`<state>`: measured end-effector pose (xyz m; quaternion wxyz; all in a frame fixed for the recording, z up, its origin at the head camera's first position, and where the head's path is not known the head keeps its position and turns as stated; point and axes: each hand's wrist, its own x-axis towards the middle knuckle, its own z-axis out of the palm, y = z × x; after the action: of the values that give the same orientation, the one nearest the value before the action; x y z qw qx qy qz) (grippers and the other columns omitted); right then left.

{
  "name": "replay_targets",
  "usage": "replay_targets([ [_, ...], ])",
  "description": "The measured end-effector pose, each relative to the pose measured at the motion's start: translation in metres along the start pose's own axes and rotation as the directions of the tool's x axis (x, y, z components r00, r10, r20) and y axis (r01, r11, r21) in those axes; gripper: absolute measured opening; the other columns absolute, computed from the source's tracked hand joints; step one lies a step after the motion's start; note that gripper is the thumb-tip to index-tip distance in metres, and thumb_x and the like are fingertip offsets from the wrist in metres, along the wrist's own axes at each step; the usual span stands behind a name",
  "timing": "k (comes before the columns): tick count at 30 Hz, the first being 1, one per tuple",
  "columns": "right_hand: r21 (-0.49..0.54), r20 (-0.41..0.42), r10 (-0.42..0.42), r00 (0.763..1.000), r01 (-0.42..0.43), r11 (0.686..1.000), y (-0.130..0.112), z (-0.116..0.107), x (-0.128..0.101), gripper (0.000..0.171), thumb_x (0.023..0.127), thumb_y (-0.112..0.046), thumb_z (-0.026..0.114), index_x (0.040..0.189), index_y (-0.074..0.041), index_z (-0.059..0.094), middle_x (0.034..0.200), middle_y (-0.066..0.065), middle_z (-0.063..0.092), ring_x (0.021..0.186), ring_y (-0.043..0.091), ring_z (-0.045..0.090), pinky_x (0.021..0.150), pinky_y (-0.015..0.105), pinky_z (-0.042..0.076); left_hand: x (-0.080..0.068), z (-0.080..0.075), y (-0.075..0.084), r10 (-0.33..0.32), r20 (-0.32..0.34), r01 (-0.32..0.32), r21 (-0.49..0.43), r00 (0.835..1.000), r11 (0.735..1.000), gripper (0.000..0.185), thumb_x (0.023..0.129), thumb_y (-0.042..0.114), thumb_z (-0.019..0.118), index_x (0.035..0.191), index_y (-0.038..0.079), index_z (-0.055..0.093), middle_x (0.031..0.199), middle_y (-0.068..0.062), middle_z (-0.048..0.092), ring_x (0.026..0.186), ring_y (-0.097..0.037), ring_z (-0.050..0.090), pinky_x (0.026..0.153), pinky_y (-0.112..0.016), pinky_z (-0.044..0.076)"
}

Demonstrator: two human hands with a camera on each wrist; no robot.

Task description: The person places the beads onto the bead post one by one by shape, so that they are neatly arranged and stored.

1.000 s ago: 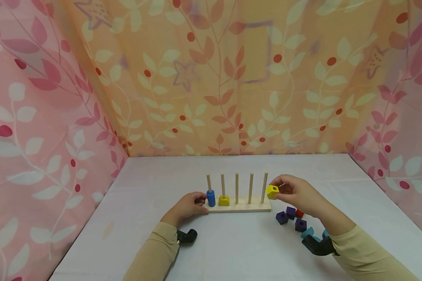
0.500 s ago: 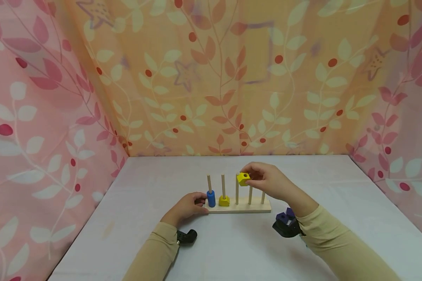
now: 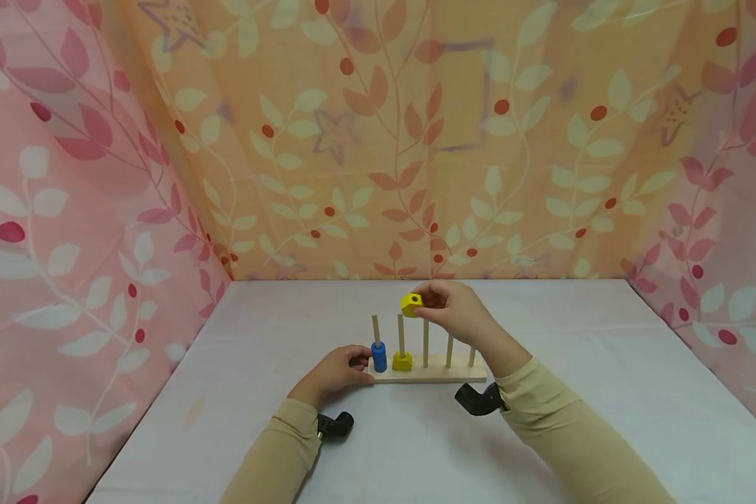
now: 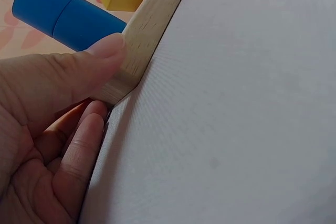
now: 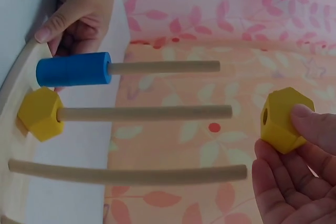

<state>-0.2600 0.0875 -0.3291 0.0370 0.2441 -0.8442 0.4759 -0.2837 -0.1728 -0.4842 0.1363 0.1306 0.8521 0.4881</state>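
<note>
My right hand (image 3: pixel 437 304) pinches a yellow block (image 3: pixel 410 304) with a hole (image 5: pixel 282 119), held just above the top of the second peg (image 3: pixel 401 334) of a wooden peg board (image 3: pixel 437 374). A yellow block (image 3: pixel 402 361) sits at that peg's foot (image 5: pixel 39 114). A blue cylinder (image 3: pixel 379 356) is on the first peg (image 5: pixel 73 69). My left hand (image 3: pixel 340 367) grips the board's left end, thumb (image 4: pixel 100 56) on its top edge. The other three pegs are bare.
White table (image 3: pixel 605 364) enclosed by leaf-patterned curtains, pink at the sides (image 3: pixel 69 210) and orange at the back (image 3: pixel 416 140). Black wrist camera mounts show at both sleeves (image 3: pixel 336 424) (image 3: pixel 477 399).
My right hand has carried the yellow block up and leftward from the board's right end to above the second peg. The loose blocks at the right are now hidden by my arm.
</note>
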Motion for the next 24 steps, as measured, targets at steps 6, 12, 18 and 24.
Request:
replay_targets([
  [6,0.013,-0.067,0.007,0.998,-0.006,1.0,0.002,0.014,0.006,0.022,0.082,-0.013,0.068,0.103,-0.009,0.061,0.095,0.004,0.064,0.084,0.016,0.062,0.076,0.029,0.052,0.001,0.0,-0.001,0.011,-0.002,-0.011,0.01,1.0,1.0,0.047,0.07,0.023,0.08,0.111,0.013,0.06,0.103,0.0,0.058,0.093,-0.015,0.053,0.088,-0.031,0.045],
  [12,0.001,-0.069,0.012,0.998,-0.012,1.0,0.002,0.022,0.007,0.022,0.086,-0.013,0.064,0.107,-0.01,0.059,0.098,0.004,0.061,0.086,0.017,0.06,0.078,0.03,0.051,0.001,0.0,-0.001,0.02,0.001,-0.02,0.017,1.0,1.0,0.046,0.071,0.023,0.079,0.111,0.012,0.061,0.104,-0.001,0.058,0.094,-0.015,0.052,0.089,-0.031,0.045],
  [18,0.003,-0.053,0.036,0.998,-0.036,0.999,0.006,0.027,0.007,0.02,0.086,-0.014,0.063,0.106,-0.012,0.059,0.099,0.002,0.061,0.084,0.017,0.059,0.074,0.029,0.052,0.0,0.0,0.0,0.009,-0.009,-0.009,0.035,1.0,0.999,0.048,0.069,0.025,0.08,0.112,0.013,0.06,0.102,0.001,0.059,0.092,-0.014,0.053,0.087,-0.03,0.045],
  [24,0.008,-0.048,0.076,0.996,-0.076,0.997,0.009,0.034,0.006,0.021,0.086,-0.014,0.065,0.106,-0.013,0.059,0.098,0.001,0.061,0.084,0.017,0.058,0.073,0.028,0.052,0.0,0.0,0.002,0.001,-0.013,0.0,0.038,1.0,0.999,0.048,0.068,0.024,0.081,0.11,0.014,0.061,0.099,0.001,0.059,0.091,-0.015,0.053,0.087,-0.031,0.046],
])
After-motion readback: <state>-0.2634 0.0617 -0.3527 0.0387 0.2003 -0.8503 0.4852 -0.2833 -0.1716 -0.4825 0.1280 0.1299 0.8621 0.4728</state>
